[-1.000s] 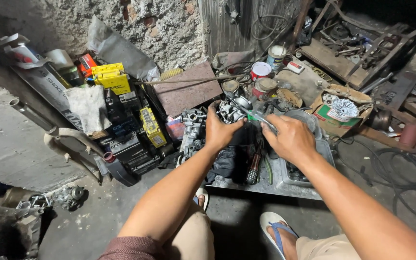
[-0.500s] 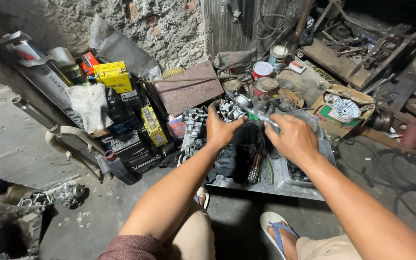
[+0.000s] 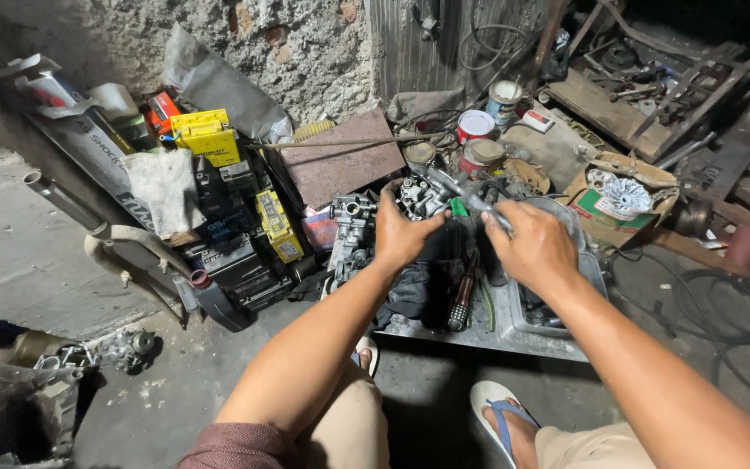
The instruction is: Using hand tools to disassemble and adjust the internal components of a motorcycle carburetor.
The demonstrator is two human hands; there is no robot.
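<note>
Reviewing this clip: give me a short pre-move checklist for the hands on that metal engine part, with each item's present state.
1. Left hand grips the metal engine part: ok.
2. Right hand holds the slim metal tool: ok.
3. Tool tip seated on the part: cannot tell, the hands hide it.
4. Part steady on a firm base: cannot tell, it sits amid clutter above the metal tray.
5. Space around the hands free: not ok, the red-and-white cans and screwdrivers crowd close.
6. Sandalled foot apart from the tray: ok.

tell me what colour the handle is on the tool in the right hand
Green, where the handle shows by the right hand; head view.
</note>
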